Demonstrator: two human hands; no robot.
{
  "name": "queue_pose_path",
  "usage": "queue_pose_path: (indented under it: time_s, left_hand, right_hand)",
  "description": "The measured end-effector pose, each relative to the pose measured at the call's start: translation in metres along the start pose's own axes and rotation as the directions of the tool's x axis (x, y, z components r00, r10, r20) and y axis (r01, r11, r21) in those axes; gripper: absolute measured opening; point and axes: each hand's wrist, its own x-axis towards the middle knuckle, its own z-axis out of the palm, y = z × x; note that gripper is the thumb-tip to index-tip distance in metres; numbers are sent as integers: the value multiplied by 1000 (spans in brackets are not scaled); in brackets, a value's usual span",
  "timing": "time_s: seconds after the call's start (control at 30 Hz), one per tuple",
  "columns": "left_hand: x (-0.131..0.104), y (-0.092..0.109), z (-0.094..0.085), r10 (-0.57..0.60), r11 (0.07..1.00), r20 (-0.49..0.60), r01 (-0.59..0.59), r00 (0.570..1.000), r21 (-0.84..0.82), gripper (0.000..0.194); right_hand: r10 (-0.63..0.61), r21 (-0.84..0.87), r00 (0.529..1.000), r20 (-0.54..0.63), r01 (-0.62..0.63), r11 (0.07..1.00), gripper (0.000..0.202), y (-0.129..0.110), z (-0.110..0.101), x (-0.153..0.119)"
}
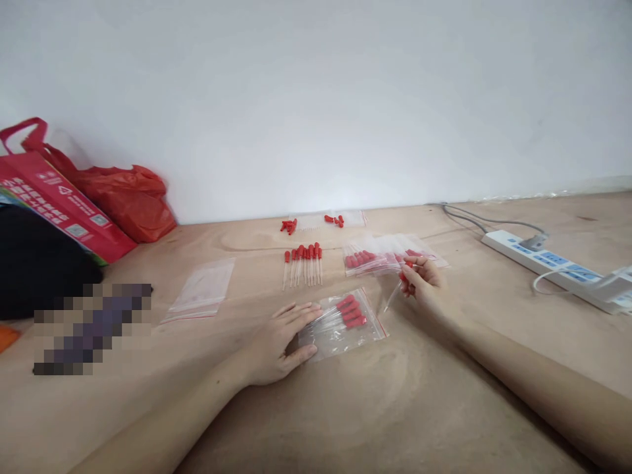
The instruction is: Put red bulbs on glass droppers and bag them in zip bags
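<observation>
Two hands work here. Our left hand [276,342] lies flat on the bench [395,408], fingers spread and together pressing down the near edge of a small zip bag [345,324] that already holds several red-capped droppers. Our right hand [419,280] sits just beyond it, fingers pinched on one dropper [395,295] near its red cap, its clear tip slanting down toward the bag.

To do this well, we judge, we should keep the bag pinned so its mouth does not slide, lead with the thin tip, and lay the caps all at one end.

Loose droppers [303,263] stand in a row farther back, beside a fuller bag [380,258]. An empty bag [202,289] lies well to the left, red sacks [123,197] by the wall, a power strip [553,266] at right.
</observation>
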Motion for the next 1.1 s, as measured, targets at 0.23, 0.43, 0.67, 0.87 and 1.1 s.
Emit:
queue_pose_path:
  time_s: [0.23, 0.43, 0.67, 0.87, 1.1]
  left_hand:
    - [0, 0, 0, 0, 1000, 5, 0, 1000, 11, 49]
    - [1, 0, 0, -1, 1000, 3, 1, 1000, 17, 49]
    - [0, 0, 1, -10, 1000, -7, 10, 1000, 0, 50]
    - [1, 2, -1, -11, 1000, -6, 11, 1000, -15, 50]
    - [2, 5, -3, -36, 999, 5, 36, 999, -24, 50]
  right_hand:
    - [50, 73, 998, 36, -52, 996, 35, -3, 5, -10]
    - [120, 187, 993, 3, -119, 975, 37, 0, 3, -16]
    - [231, 198, 972, 54, -237, 951, 38, -7, 4, -28]
    - [315, 228, 943, 105, -331, 916, 34, -11, 7, -40]
    - [386, 279, 917, 99, -398, 874, 29, -18, 9, -47]
